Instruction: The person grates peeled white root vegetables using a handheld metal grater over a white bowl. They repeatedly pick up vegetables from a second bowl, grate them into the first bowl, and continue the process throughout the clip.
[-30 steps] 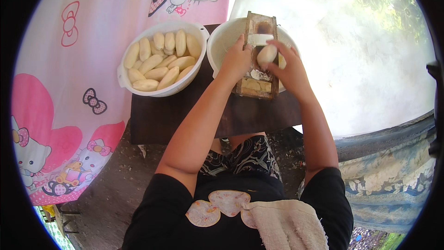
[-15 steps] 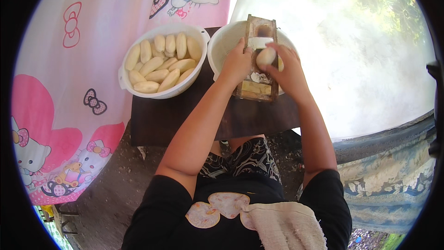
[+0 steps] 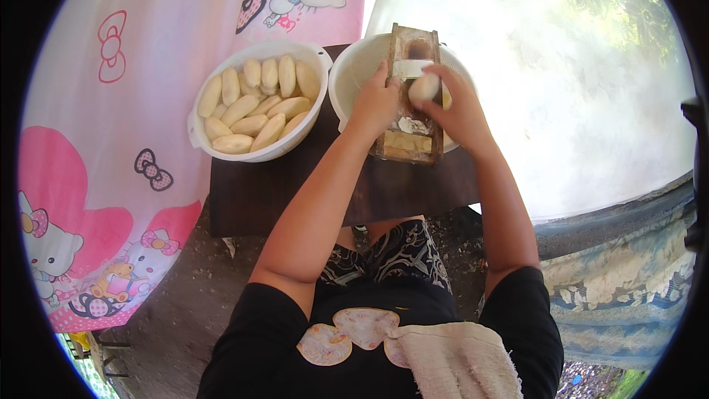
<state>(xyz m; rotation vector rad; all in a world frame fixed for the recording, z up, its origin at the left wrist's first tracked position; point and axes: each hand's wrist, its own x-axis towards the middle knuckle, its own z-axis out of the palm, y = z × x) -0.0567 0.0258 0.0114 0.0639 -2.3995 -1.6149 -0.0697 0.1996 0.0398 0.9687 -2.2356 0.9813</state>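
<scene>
A wooden slicer with a pale metal blade plate lies tilted across a white strainer basin. My left hand is closed round the slicer's left edge. My right hand grips a peeled banana against the slicer's face, just below the blade plate. The fingertips curl over the top of this banana and the thumb sits under it. Whitish scraps stick to the wood lower down. What lies in the strainer basin is mostly hidden by the slicer and my hands.
Left of the strainer stands a white basin filled with several peeled bananas. Both basins rest on a dark table. A pink printed curtain hangs at the left, a white sheet at the right. A towel lies over my lap.
Hardly anything differs. The peeled banana and my right hand stay at nearly the same spot on the slicer, and my left hand keeps its hold.
</scene>
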